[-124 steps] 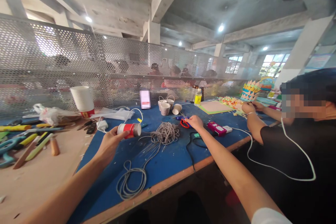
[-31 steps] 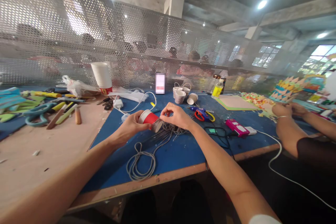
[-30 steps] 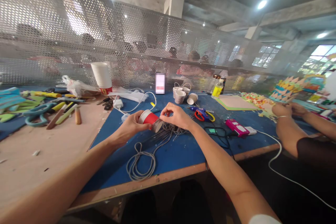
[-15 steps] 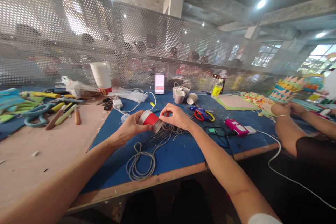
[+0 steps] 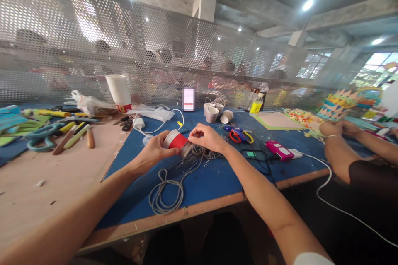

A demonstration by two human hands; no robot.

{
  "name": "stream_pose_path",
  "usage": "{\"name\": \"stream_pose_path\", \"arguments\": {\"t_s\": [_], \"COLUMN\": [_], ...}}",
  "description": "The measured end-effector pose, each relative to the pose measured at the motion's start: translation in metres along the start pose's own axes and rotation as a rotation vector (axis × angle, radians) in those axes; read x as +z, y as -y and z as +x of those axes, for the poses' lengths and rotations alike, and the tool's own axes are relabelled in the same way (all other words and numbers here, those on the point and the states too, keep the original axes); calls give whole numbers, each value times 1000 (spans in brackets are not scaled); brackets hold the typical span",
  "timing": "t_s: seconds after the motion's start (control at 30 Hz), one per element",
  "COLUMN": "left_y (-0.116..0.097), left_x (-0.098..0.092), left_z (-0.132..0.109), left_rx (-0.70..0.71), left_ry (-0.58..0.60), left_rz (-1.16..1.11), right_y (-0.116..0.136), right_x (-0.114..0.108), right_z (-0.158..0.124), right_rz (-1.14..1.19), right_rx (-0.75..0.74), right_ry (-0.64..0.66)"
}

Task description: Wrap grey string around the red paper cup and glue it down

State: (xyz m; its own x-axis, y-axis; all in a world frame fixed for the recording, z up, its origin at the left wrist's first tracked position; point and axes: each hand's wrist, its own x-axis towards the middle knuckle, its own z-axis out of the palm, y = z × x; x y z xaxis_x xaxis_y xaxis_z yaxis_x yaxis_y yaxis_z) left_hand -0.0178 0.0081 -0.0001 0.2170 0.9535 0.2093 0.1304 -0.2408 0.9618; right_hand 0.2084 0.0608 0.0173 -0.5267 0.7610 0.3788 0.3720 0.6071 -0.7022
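Observation:
A red and white paper cup [image 5: 176,140] lies tilted on its side in my left hand [image 5: 158,148], whose fingers and thumb wrap round it. Grey strands cover the cup's right end. Close beside that end, the thumb and fingertips of my right hand [image 5: 207,137] are pinched together on a thin grey cord, its tip partly hidden by the fingers. Beneath both hands spreads a pile of grey strands [image 5: 190,161] on the blue mat [image 5: 214,186]. Loose loops of the cord [image 5: 166,193] lie nearer the table's front edge.
Small wrapped cups [image 5: 212,114] stand behind my hands, near scissors [image 5: 238,134] and a phone [image 5: 188,99]. A magenta device [image 5: 279,150] with cables sits right. Stacked paper cups [image 5: 119,89] and tools [image 5: 73,136] are left. Another person's arms [image 5: 337,145] reach in at right.
Both hands keep almost the same place and grip on the cup and cord. The whole view has shifted very slightly.

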Motion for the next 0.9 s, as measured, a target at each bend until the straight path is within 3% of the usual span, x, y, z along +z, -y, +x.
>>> {"name": "stream_pose_path", "arguments": {"t_s": [0.9], "left_y": [2], "left_x": [-1], "left_z": [-2], "left_rx": [50], "left_ry": [-17], "left_rz": [61], "right_y": [-5], "right_x": [-1], "right_z": [1], "right_rz": [145], "right_rx": [141], "right_ry": [60]}}
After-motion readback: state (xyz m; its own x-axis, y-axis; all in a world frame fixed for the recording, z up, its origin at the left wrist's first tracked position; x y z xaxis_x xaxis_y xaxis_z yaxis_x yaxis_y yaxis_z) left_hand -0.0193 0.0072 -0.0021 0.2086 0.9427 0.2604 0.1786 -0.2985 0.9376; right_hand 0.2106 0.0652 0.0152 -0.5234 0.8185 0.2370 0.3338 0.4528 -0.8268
